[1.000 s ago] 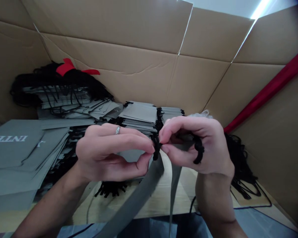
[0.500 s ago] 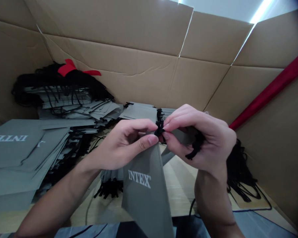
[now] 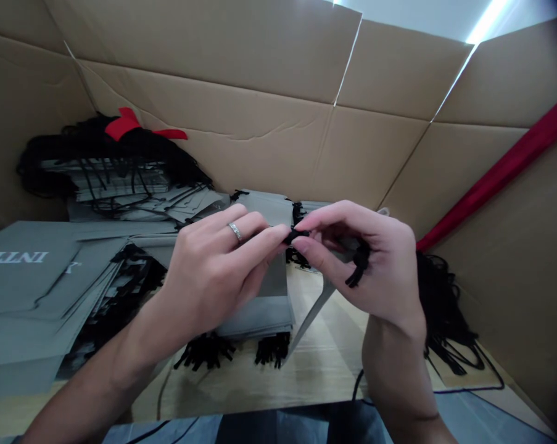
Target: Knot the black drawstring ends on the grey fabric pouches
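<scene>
My left hand [image 3: 218, 271], back turned up and a ring on one finger, pinches a short black cord [image 3: 295, 235] with its fingertips. From the other side, my right hand [image 3: 375, 259] grips the same cord between thumb and forefinger. Another black cord end [image 3: 360, 264] loops against the right palm. A grey flat panel [image 3: 311, 317] hangs edge-on under the right fingers, its printed face out of sight. Below my left hand lies a stack of grey panels [image 3: 259, 316] with black cord ends sticking out at its front. The left fingertips partly hide the cord.
Grey INTEX-printed panels [image 3: 14, 290] lie at left. Behind them, black cords [image 3: 65, 148] and red strips [image 3: 123, 125] top a pile. More black cords [image 3: 440, 302] lie at right. Cardboard walls [image 3: 241, 111] enclose the wooden table [image 3: 334, 370]; a dark red strip [image 3: 495, 172] slants at right.
My left hand has rolled over, so its back and ring now show. The grey panel has swung from showing its INTEX print to edge-on, uncovering the stack below.
</scene>
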A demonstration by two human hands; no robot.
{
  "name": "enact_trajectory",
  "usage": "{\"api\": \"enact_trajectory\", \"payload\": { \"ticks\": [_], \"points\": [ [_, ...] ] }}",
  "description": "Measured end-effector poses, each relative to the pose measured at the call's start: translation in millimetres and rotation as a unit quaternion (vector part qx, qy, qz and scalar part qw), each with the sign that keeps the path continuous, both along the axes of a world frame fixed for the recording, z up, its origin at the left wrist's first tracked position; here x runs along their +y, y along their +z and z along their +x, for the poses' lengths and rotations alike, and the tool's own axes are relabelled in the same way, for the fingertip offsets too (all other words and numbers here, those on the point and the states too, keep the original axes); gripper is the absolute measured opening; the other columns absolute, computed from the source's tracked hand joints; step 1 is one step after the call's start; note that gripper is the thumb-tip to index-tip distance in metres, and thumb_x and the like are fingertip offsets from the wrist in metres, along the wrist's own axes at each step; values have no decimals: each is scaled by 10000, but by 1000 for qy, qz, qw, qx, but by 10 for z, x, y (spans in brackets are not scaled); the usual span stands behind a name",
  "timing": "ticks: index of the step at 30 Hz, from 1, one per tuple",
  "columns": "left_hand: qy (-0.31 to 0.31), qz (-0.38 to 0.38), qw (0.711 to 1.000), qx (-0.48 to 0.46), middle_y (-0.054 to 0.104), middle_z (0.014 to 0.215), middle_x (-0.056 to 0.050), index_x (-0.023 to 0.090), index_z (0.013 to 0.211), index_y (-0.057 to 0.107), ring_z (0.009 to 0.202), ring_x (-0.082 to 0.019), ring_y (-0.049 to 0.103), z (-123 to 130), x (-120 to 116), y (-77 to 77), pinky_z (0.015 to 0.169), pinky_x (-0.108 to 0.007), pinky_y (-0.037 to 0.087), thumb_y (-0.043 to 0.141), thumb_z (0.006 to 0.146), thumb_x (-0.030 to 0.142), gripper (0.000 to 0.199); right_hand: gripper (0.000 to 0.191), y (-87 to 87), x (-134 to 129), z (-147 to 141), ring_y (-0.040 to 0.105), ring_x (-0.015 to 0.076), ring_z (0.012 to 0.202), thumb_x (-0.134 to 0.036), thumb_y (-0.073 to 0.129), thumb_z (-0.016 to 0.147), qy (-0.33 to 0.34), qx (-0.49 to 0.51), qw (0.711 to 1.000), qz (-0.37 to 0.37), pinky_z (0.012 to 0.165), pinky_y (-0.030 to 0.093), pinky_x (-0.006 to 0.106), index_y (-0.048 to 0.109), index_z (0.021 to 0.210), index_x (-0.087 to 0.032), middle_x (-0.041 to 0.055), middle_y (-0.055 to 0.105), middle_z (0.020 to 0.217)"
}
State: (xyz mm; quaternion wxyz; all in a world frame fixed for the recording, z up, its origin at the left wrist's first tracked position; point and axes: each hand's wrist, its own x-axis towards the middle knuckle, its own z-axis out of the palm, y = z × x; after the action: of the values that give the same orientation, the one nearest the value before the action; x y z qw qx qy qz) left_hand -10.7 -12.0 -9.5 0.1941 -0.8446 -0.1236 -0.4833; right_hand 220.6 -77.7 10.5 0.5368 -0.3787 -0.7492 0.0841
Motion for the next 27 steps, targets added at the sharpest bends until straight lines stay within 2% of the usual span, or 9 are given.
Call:
{"api": "enact_trajectory", "payload": {
  "ticks": [3,5,8,10,13,16,21,24,27],
  "points": [
    [-47,-53,997,-3,808,1051,-66,182,1287,751,911,-209,720,-15,-15,27,811,-359,589,742,1112,112,189,75,6,7,14,608,95,648,-212,871,1061,18,13,1000,1,565,478,261,813,1057,-259,-38,747,834],
    [-71,-82,994,-10,800,1059,-68,164,1259,756,944,-201,723,-17,-26,42,836,-348,590,721,1127,102,150,103,8,20,14,609,91,672,-181,874,1040,30,4,999,11,596,502,252,798,1064,-245,-39,751,865],
    [-68,-72,995,-11,794,1026,-68,142,1190,761,928,-198,710,-8,-32,48,822,-348,580,730,1113,82,102,229,2,56,13,656,96,762,-171,935,981,55,-40,997,34,669,557,244,788,1147,-226,-15,795,1019],
    [-61,-59,996,-7,788,999,-71,133,1157,764,908,-203,700,0,-26,41,808,-356,575,730,1104,75,86,259,-8,81,17,668,94,786,-159,963,963,67,-59,995,51,676,555,234,796,1150,-223,-14,808,1046],
    [-59,-66,996,-2,781,986,-74,127,1140,769,902,-203,700,-1,-16,31,806,-358,575,710,1101,59,97,239,-24,101,34,644,80,744,-94,961,944,67,-59,994,61,650,524,221,804,1067,-225,-42,792,941],
    [-77,-83,994,-9,772,982,-59,139,1126,770,897,-182,696,-26,-17,46,805,-334,567,728,1088,47,108,226,-34,94,51,604,69,685,-94,947,940,71,-42,996,39,604,493,217,804,1049,-230,-60,767,875],
    [-173,-176,969,-5,769,977,-18,183,1107,784,847,-124,699,-106,-36,103,747,-252,556,679,1073,2,213,175,-25,99,34,514,55,591,-107,926,937,132,10,991,-21,512,428,219,808,987,-226,-58,736,819],
    [-226,-242,943,-16,753,921,13,213,1075,789,787,-111,694,-132,-50,121,673,-235,520,728,1076,43,180,201,-7,131,8,544,67,579,-111,956,905,172,53,983,-28,518,459,227,785,897,-217,-47,727,782],
    [-191,-247,950,-18,746,875,16,208,1023,771,742,-110,669,-112,-73,128,635,-253,475,725,1101,100,141,190,3,157,5,600,77,610,-123,969,906,178,48,983,-16,530,478,218,805,942,-213,-32,753,813]
  ]
}}
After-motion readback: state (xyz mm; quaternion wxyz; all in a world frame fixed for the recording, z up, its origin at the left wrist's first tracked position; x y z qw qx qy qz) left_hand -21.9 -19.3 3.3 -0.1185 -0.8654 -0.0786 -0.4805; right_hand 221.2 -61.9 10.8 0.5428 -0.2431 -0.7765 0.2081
